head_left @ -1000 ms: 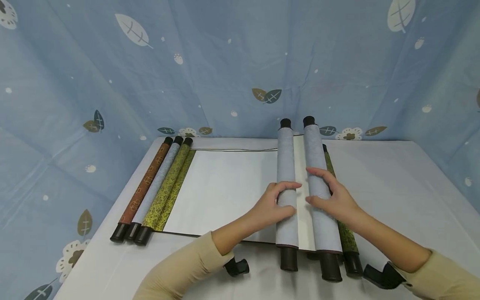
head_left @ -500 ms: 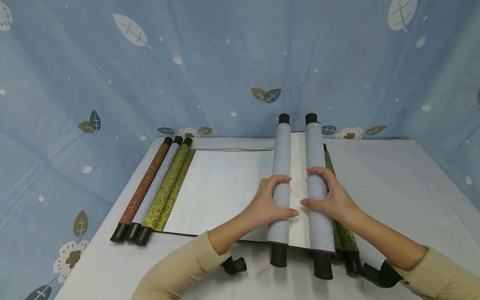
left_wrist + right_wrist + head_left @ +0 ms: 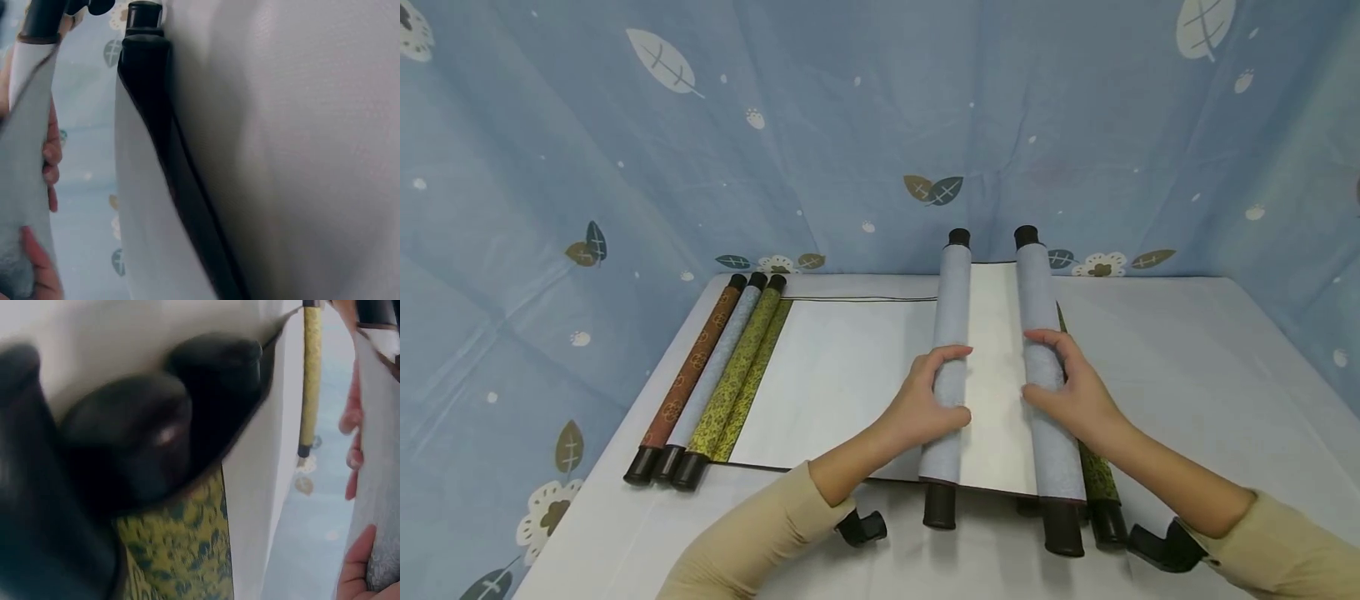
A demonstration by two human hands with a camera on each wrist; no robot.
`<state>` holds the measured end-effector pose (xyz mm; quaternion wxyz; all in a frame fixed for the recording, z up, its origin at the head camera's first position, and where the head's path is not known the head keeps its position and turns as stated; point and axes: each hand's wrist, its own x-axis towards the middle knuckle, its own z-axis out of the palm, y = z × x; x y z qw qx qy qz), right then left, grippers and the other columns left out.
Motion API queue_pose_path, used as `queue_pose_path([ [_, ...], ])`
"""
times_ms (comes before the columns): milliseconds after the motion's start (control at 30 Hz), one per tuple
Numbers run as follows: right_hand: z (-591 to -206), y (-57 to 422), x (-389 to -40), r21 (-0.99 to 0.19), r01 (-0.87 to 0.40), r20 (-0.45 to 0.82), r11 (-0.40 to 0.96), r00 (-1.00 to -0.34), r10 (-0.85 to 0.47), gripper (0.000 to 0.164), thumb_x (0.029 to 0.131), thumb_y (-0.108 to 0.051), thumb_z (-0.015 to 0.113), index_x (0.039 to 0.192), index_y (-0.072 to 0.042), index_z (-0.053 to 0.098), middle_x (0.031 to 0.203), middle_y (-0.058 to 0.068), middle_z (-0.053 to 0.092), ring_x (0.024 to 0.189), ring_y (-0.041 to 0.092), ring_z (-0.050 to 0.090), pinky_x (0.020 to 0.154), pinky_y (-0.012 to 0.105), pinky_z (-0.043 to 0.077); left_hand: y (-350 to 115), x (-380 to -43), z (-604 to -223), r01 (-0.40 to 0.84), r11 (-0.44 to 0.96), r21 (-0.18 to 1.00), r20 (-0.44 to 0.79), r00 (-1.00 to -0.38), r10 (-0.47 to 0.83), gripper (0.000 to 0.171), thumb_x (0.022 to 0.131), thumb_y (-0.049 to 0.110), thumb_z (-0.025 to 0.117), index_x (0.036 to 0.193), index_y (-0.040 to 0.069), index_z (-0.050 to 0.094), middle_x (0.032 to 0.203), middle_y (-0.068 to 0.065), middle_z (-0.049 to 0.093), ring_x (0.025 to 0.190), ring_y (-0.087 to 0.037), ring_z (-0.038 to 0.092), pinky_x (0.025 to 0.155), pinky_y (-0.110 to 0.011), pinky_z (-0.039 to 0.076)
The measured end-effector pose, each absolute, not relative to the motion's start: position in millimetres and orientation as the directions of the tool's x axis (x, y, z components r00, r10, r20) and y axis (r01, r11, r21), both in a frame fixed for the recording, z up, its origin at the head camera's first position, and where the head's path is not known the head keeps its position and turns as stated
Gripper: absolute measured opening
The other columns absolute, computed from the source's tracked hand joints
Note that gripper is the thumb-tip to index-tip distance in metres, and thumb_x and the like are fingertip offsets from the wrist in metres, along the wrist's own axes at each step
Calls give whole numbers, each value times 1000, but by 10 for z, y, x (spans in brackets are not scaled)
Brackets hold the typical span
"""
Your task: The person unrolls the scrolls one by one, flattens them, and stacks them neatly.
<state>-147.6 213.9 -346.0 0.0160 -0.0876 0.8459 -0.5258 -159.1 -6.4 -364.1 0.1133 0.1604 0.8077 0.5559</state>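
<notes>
A light blue-grey scroll is partly unrolled, held above a larger spread scroll. My left hand (image 3: 921,404) grips its left roller (image 3: 951,317), thumb and fingers curled round it. Its right roller (image 3: 1036,287) is held by my right hand (image 3: 1078,392) in a similar grip. Between the two rollers a strip of bare white paper (image 3: 996,375) shows. Black knobs cap the roller ends. Beneath lies the yellow-green scroll (image 3: 730,383), its white sheet (image 3: 842,383) opened out; its right side (image 3: 181,550) is partly hidden by the held scroll.
At the left of the white table (image 3: 1195,400), a brown patterned scroll (image 3: 688,375) and a rolled blue-grey scroll (image 3: 718,358) lie beside the yellow-green roll. A blue leaf-print curtain (image 3: 850,125) hangs behind. Black wrist mounts (image 3: 861,527) sit under the sleeves.
My left hand has moved left with its roller, widening the white strip between the rollers. The right roller has shifted a little left and then back right. The spread scroll below stays put.
</notes>
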Motion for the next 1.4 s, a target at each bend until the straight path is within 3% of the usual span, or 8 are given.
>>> queue_pose_path([
  [167, -3503, 2113, -1480, -878, -127, 81, 462, -990, -119, 82, 78, -18, 79, 142, -4, 29, 142, 23, 31, 116, 40, 40, 85, 52, 40, -53, -1583, -3672, 132, 381, 915, -2, -943, 333, 79, 67, 30, 84, 135, 34, 43, 131, -7, 38, 107, -21, 44, 89, -41, 40],
  [300, -3486, 2097, -1487, -859, -138, 91, 492, -989, -118, 88, 73, -17, 83, 140, -2, 28, 144, 23, 29, 119, 41, 38, 90, 54, 36, -78, -1579, -3672, 144, 409, 901, 1, -944, 331, 82, 67, 29, 85, 135, 33, 40, 131, -8, 38, 106, -22, 45, 87, -41, 41],
  [567, -3429, 2095, -1481, -839, -184, 111, 511, -979, -171, 79, 77, -2, 75, 140, -2, 28, 140, 27, 29, 114, 45, 42, 79, 56, 43, -152, -1593, -3625, 147, 414, 898, 0, -942, 335, 76, 70, 6, 66, 135, 31, 37, 129, -10, 38, 100, -25, 45, 74, -38, 42],
  [933, -3433, 2198, -1514, -831, -221, 115, 511, -966, -231, 69, 82, 4, 63, 142, -4, 29, 141, 28, 28, 112, 44, 42, 72, 48, 44, -286, -1628, -3666, 120, 390, 913, -10, -949, 315, 69, 73, 5, 57, 133, 35, 40, 134, -7, 38, 105, -25, 42, 76, -40, 40],
  [1033, -3425, 2208, -1522, -832, -205, 106, 515, -971, -215, 66, 83, 2, 62, 141, -6, 33, 142, 27, 30, 114, 45, 42, 74, 50, 44, -294, -1620, -3682, 116, 371, 921, -2, -953, 302, 66, 75, 10, 64, 132, 31, 40, 138, -6, 37, 111, -25, 42, 82, -43, 40],
  [1200, -3407, 2187, -1539, -816, -150, 65, 558, -984, -168, 82, 76, -17, 80, 143, -9, 33, 145, 25, 30, 117, 45, 42, 81, 57, 43, -292, -1608, -3707, 104, 412, 905, -12, -963, 270, 76, 69, 28, 83, 131, 27, 39, 131, -7, 40, 108, -25, 45, 85, -44, 42],
  [1300, -3408, 2182, -1554, -812, -121, 34, 571, -986, -161, 93, 70, -23, 85, 143, -8, 30, 146, 26, 27, 118, 46, 40, 82, 58, 42, -304, -1609, -3688, 107, 446, 889, -16, -964, 264, 78, 68, 27, 84, 131, 28, 38, 127, -8, 39, 105, -27, 46, 82, -43, 43],
  [1400, -3412, 2193, -1565, -818, -121, 27, 563, -985, -172, 94, 70, -19, 85, 143, -6, 27, 145, 26, 26, 117, 46, 39, 82, 56, 41, -324, -1619, -3664, 125, 451, 884, -6, -961, 277, 76, 71, 22, 82, 132, 26, 37, 129, -10, 37, 107, -28, 45, 81, -44, 43],
])
